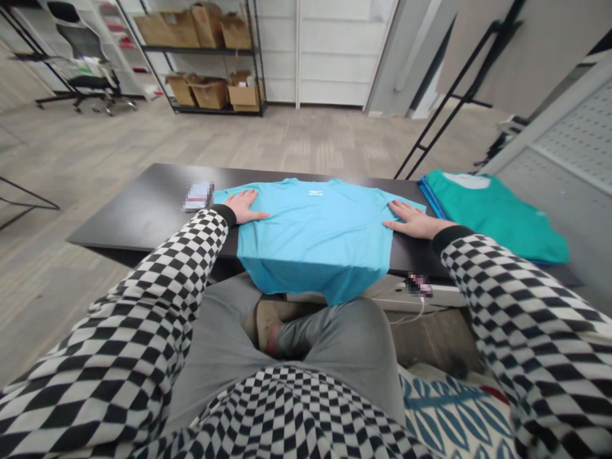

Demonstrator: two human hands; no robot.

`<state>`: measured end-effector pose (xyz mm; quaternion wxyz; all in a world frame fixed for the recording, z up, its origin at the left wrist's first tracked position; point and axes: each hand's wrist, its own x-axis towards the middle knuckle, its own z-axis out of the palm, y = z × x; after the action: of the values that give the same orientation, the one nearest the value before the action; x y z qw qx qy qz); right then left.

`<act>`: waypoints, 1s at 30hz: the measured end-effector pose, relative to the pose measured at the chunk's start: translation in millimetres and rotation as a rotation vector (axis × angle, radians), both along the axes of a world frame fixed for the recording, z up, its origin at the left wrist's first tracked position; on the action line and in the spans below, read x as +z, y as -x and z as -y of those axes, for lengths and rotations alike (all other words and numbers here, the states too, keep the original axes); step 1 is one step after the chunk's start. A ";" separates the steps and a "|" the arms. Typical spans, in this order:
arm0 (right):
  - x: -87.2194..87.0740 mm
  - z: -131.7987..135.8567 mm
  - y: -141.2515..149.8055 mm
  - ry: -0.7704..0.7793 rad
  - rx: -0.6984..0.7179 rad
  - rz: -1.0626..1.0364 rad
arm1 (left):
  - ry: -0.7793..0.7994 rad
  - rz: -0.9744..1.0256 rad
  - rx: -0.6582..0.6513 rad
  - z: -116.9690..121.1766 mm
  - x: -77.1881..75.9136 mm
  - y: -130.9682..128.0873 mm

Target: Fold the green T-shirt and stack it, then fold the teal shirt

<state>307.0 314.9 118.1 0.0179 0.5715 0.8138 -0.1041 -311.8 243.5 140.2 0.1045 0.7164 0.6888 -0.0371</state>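
blue shirt point(315, 236) lay on table point(136, 207), bottom hanging over near edge. left hand point(245, 207) rested open on its left side, right hand point(412, 220) likewise on right, neither gripping. green shirt point(497, 220) lay farther right.

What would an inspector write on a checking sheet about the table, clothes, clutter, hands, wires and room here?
Surface: smooth, dark rectangular table, partly covered.
Job's things: light-blue fabric T-shirt with short sleeves, spread out, lower part hanging over the near edge.
Clutter: folded green fabric garment over blue fabric at the right; small blurred object left of the shirt.
Hands: left hand and right hand rest on opposite sides of the shirt, fingers spread.
Cables: thin white cable below the near edge, seemingly joined to a blurred dark-and-pink object.
Surroundings: black metal shelving unit with brown cardboard boxes; wheeled black office chair.
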 end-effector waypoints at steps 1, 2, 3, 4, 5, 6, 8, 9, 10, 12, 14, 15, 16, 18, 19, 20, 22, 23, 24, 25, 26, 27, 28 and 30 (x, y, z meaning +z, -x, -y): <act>-1.6 -1.3 0.3 0.005 -0.009 -0.013 | -0.013 0.017 -0.011 0.7 -0.1 4.1; -2.8 -3.5 0.4 0.015 -0.019 -0.028 | -0.036 0.040 -0.015 1.7 -0.8 8.6; -3.9 -6.5 0.1 0.024 -0.026 -0.044 | -0.070 0.065 -0.009 3.2 -2.1 13.5; -4.9 -9.6 -0.6 0.025 -0.029 -0.056 | -0.113 0.088 0.005 4.7 -3.9 18.5; -5.9 -12.4 -1.6 0.019 -0.031 -0.059 | -0.159 0.102 0.026 6.2 -6.1 23.5; -7.0 -14.4 -2.7 0.006 -0.033 -0.057 | -0.201 0.105 0.044 7.4 -8.5 28.3; -9.4 -15.2 -4.8 -0.019 -0.036 -0.042 | -0.237 0.081 0.044 8.2 -12.8 36.1; -10.6 -13.5 -5.5 -0.029 -0.034 -0.034 | -0.226 0.059 0.030 7.6 -14.5 38.9; -11.6 -10.7 -5.6 -0.039 -0.031 -0.031 | -0.201 0.033 0.014 6.5 -15.8 41.0; -13.0 -2.1 -3.8 -0.072 -0.025 -0.038 | -0.138 -0.017 -0.010 3.7 -17.4 43.3; -13.4 8.1 0.8 -0.130 -0.037 -0.039 | -0.105 -0.058 -0.015 1.9 -18.3 43.7; -13.1 13.1 3.7 -0.158 -0.049 -0.036 | -0.102 -0.071 -0.016 1.8 -18.6 43.6; -12.7 17.5 6.8 -0.181 -0.062 -0.031 | -0.104 -0.080 -0.019 2.4 -18.9 43.3; -11.5 23.8 11.9 -0.203 -0.081 -0.022 | -0.111 -0.090 -0.026 5.1 -19.1 42.1; -11.0 25.6 13.6 -0.201 -0.085 -0.017 | -0.112 -0.091 -0.028 6.8 -19.0 41.2; -10.6 26.6 14.7 -0.197 -0.087 -0.013 | -0.113 -0.092 -0.028 8.6 -18.9 40.1; -10.6 26.8 15.2 -0.196 -0.089 -0.004 | -0.108 -0.094 -0.012 11.4 -18.5 37.7; -11.0 26.4 14.9 -0.200 -0.092 -0.003 | -0.103 -0.095 0.000 12.1 -18.1 36.7; -11.6 26.0 14.5 -0.205 -0.098 -0.005 | -0.096 -0.095 0.012 12.0 -17.2 36.2; -12.4 25.7 14.1 -0.213 -0.106 -0.014 | -0.086 -0.095 0.023 10.9 -15.8 36.2; -13.1 25.6 13.8 -0.223 -0.116 -0.028 | -0.074 -0.093 0.030 8.5 -13.5 37.0; -13.9 25.8 13.6 -0.235 -0.126 -0.046 | -0.061 -0.091 0.030 4.5 -10.1 38.4; -14.4 26.4 13.6 -0.251 -0.136 -0.065 | -0.047 -0.092 0.027 -1.2 -5.5 40.1; -14.6 28.8 13.8 -0.296 -0.153 -0.096 | 0.001 -0.108 0.023 -17.4 6.6 42.6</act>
<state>293.2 286.1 103.5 -0.1136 0.6226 0.7742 -0.0113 -354.4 260.9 146.8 0.0678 0.7055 0.7015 -0.0749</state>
